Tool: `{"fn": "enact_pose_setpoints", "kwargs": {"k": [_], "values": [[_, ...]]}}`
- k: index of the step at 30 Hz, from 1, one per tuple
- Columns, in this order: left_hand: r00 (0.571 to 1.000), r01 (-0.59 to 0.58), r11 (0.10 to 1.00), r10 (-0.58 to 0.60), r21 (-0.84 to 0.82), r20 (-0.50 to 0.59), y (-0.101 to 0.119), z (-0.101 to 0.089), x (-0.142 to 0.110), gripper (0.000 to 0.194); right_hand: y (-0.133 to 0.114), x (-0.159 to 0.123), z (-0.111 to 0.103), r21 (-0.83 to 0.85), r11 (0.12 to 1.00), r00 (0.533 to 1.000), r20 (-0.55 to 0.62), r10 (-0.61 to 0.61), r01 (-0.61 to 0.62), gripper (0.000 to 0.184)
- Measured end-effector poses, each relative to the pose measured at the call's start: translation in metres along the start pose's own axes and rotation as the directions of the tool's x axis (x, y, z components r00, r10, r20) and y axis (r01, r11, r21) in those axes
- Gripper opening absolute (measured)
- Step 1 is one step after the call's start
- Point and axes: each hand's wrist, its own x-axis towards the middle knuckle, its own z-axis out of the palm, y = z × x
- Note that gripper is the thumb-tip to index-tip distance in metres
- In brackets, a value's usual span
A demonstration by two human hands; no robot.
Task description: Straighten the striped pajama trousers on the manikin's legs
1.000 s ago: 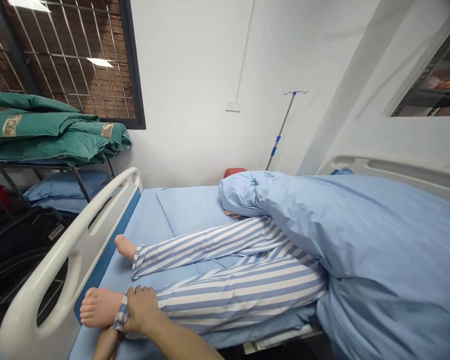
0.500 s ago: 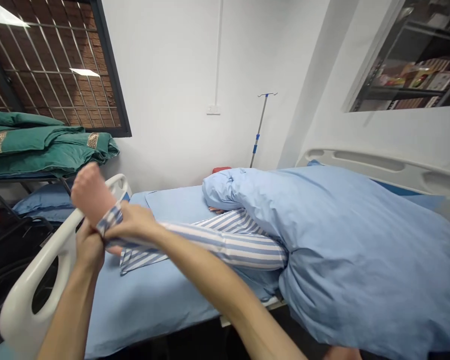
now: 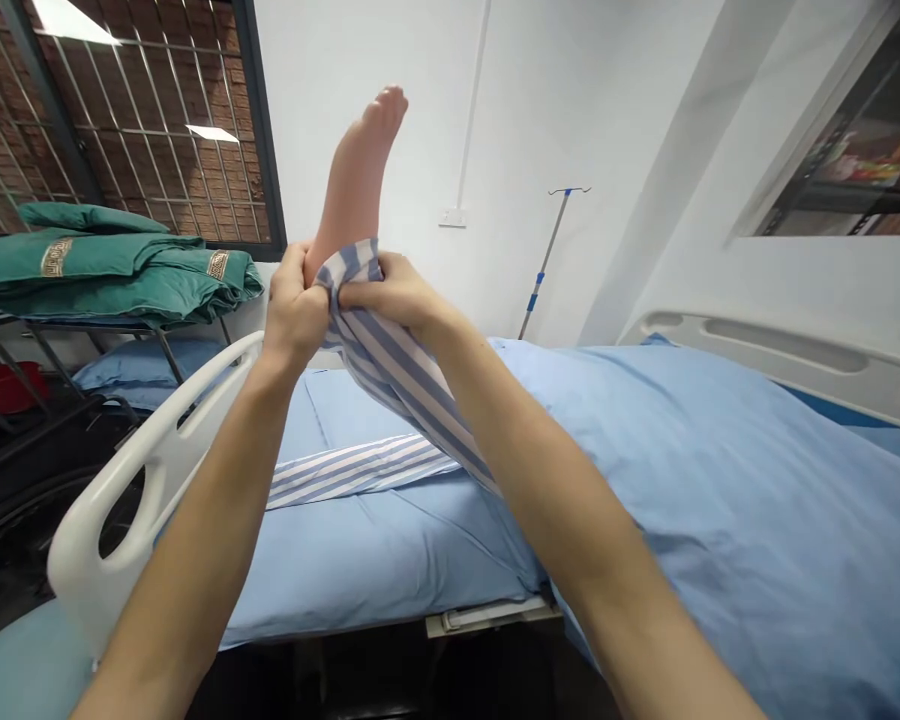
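A smooth, plastic-looking manikin's leg is raised steeply above the bed, its bare foot [image 3: 360, 180] pointing up with the toes to the upper right. My left hand [image 3: 296, 310] is closed around the back of the ankle. On the other side, my right hand [image 3: 394, 295] grips the lower shin through the blue-and-white striped trouser leg [image 3: 412, 385], close to the cuff. The second striped trouser leg [image 3: 360, 470] lies flat on the blue sheet [image 3: 360, 560], partly behind my left forearm. A light blue quilt [image 3: 720, 480] covers the rest of the body.
The white footboard [image 3: 135, 480] stands at the left, the headboard [image 3: 780, 345] at the far right. Behind the bed rises an IV pole [image 3: 547, 260]. Green folded bedding [image 3: 120, 265] lies on a rack under the barred window. A red basin [image 3: 7, 388] sits below.
The near leg has gone from lying on the bed to raised steeply, held by both my hands. Its foot has swung up and to the right.
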Motion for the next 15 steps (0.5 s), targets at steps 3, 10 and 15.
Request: {"fn": "enact_pose_setpoints", "kwargs": {"k": [3,10,15], "values": [[0.996,0.081,0.997,-0.081,0.013,-0.026,-0.023,-0.024,-0.016,0.027,0.011,0.005,0.032,0.004,1.0,0.999,0.036,-0.014,0.013,0.037],[0.862,0.506,0.861,-0.507,0.053,0.015,-0.11,-0.111,-0.093,0.018,0.058,-0.001,0.158,-0.122,0.99,0.974,0.202,0.099,-0.076,0.05],[0.661,0.745,0.653,-0.75,0.14,-0.025,-0.169,-0.156,-0.178,0.024,0.096,-0.031,0.257,-0.354,0.904,0.896,0.279,0.347,-0.24,0.072]]}}
